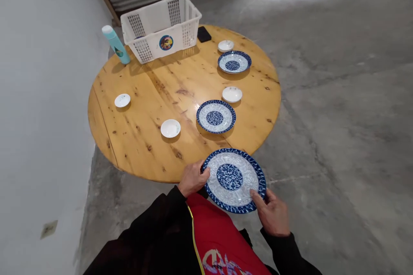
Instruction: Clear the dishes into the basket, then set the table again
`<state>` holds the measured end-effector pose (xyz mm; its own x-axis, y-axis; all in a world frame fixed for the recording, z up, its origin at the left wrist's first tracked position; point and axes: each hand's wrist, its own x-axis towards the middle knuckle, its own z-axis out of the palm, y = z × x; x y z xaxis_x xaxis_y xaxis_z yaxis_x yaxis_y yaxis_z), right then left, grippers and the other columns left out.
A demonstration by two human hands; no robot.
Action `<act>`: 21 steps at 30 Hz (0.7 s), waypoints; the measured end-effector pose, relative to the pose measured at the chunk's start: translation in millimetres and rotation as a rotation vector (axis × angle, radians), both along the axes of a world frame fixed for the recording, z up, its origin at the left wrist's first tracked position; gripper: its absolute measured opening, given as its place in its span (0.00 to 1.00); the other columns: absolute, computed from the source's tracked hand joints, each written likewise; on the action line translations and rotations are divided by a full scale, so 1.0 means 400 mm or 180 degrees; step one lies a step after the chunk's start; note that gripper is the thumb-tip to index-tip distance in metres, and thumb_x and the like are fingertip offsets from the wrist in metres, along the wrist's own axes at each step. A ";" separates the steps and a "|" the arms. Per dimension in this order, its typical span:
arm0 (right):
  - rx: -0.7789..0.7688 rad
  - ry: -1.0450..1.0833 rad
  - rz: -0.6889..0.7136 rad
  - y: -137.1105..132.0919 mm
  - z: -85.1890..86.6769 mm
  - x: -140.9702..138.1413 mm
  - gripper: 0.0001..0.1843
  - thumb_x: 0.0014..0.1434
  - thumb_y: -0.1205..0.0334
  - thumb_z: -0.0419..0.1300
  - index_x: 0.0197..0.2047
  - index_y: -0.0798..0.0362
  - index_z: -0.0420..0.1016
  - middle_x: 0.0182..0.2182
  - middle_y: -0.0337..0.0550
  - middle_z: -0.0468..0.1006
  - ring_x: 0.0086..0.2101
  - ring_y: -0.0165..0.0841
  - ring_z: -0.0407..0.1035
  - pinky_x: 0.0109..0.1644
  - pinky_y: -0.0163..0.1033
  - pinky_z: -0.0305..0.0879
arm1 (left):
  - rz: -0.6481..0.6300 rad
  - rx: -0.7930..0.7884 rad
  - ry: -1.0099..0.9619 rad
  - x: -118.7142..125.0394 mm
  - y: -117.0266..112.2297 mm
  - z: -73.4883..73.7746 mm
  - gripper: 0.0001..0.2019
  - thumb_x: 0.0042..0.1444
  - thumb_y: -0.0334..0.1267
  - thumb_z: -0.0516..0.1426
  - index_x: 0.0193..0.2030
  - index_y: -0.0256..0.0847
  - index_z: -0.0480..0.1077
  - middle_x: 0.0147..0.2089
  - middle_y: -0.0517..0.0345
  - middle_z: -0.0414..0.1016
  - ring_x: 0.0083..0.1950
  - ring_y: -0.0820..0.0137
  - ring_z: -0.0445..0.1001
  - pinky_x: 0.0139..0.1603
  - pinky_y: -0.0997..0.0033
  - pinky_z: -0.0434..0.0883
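A large blue-and-white plate (229, 177) is held in front of my body, just off the table's near edge. My left hand (194, 178) grips its left rim with the thumb on top. On the lower right rim, my right hand (273, 213) is closed with its thumb lying over the patterned face; the fingers underneath are partly hidden. Just beyond the held plate, a second blue-rimmed plate (216, 117) lies on the table, and a small white bowl (171, 128) sits to its left. Another small white bowl (232, 94) stands close behind that plate.
The round wooden table (145, 124) also bears a white plastic basket (150, 47), a light-blue bottle (118, 46) and a black phone-like slab (204, 34). Farther back right are a blue-rimmed plate (234, 62) and a white dish (225, 46). Another white dish (122, 100) is at left.
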<state>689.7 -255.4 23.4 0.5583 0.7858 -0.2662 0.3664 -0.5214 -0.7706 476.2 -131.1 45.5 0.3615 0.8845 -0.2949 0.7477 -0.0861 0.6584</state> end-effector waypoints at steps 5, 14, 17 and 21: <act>-0.0049 -0.0107 0.0292 0.104 -0.007 0.100 0.24 0.51 0.37 0.57 0.25 0.51 0.73 0.15 0.38 0.68 0.20 0.33 0.60 0.25 0.37 0.56 | 0.0212 -0.0015 0.0207 0.074 0.067 0.006 0.10 0.64 0.38 0.54 0.30 0.41 0.66 0.27 0.61 0.69 0.29 0.71 0.65 0.33 0.71 0.55; -0.0048 0.0043 0.0698 0.286 -0.012 0.192 0.24 0.50 0.38 0.56 0.27 0.52 0.74 0.18 0.39 0.70 0.23 0.34 0.62 0.30 0.38 0.59 | 0.0463 -0.0011 0.0176 0.123 0.165 0.033 0.14 0.70 0.41 0.47 0.32 0.43 0.65 0.30 0.60 0.71 0.33 0.70 0.68 0.37 0.70 0.58; 0.0025 0.0066 0.0937 0.376 -0.011 0.214 0.22 0.51 0.40 0.56 0.25 0.51 0.71 0.18 0.38 0.69 0.24 0.34 0.61 0.29 0.38 0.58 | 0.0727 0.0054 0.0150 0.137 0.197 0.026 0.11 0.70 0.39 0.47 0.35 0.43 0.65 0.30 0.60 0.70 0.33 0.69 0.68 0.37 0.70 0.58; 0.0139 -0.0224 0.1313 0.502 -0.018 0.239 0.21 0.49 0.39 0.53 0.20 0.47 0.60 0.15 0.36 0.60 0.22 0.32 0.56 0.28 0.38 0.53 | 0.1043 0.0079 0.0256 0.158 0.250 0.015 0.08 0.69 0.37 0.49 0.40 0.42 0.66 0.31 0.59 0.71 0.33 0.68 0.70 0.37 0.69 0.58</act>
